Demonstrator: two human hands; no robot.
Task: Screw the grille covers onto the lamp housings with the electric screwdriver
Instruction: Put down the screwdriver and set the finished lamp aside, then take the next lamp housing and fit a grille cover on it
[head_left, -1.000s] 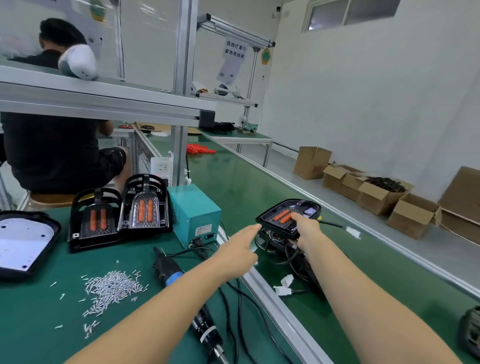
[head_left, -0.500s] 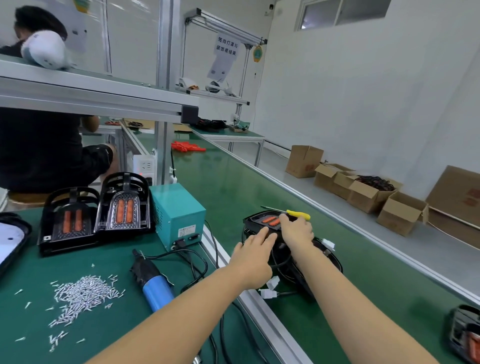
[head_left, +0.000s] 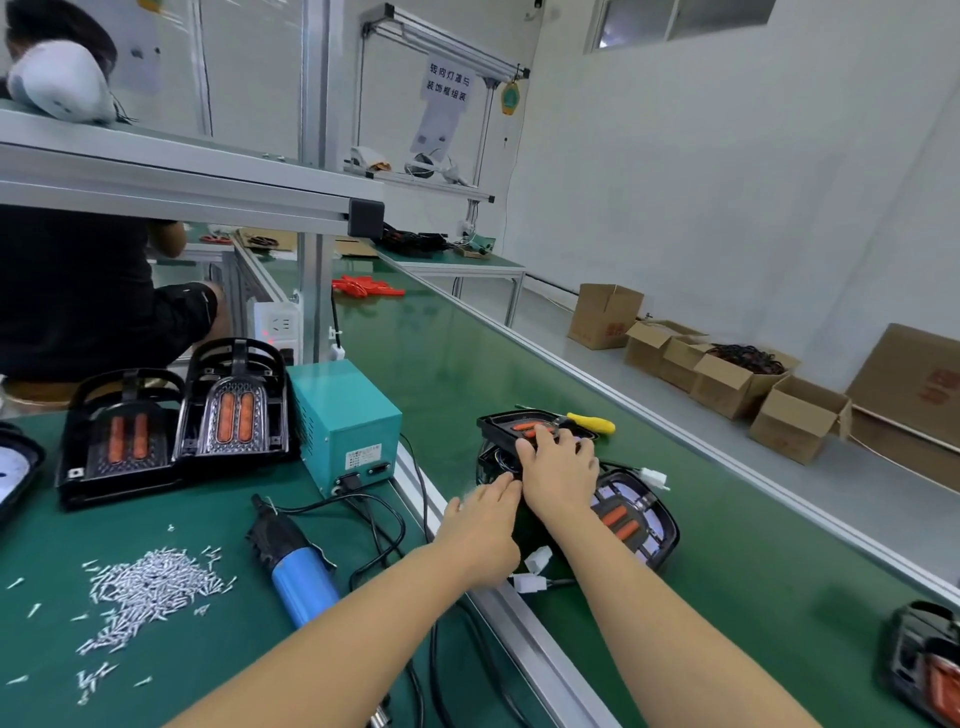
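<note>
Two black lamp housings with orange lenses lie on the green conveyor belt, one tilted at the back (head_left: 511, 426) and one flat and nearer (head_left: 641, 517). My right hand (head_left: 560, 474) lies on top of them, its fingers bent over the back housing. My left hand (head_left: 482, 526) reaches in from the left, straight fingers touching the housings' left edge beside my right wrist. The blue electric screwdriver (head_left: 297, 569) lies untouched on the bench. Two housings with grille covers (head_left: 124, 434) (head_left: 235, 410) stand at the back left. A pile of screws (head_left: 150, 582) lies near them.
A teal power box (head_left: 347, 422) with cables stands by the bench edge. A yellow-handled screwdriver (head_left: 592, 423) lies behind the housings, white connectors (head_left: 534, 572) in front. Another lamp (head_left: 930, 670) sits bottom right. Cardboard boxes (head_left: 797, 418) line the floor; a person (head_left: 78, 291) sits far left.
My right hand has brought the back housing down onto the belt and closer. My left hand has moved in from pointing in the air to touching the housings' left side.
</note>
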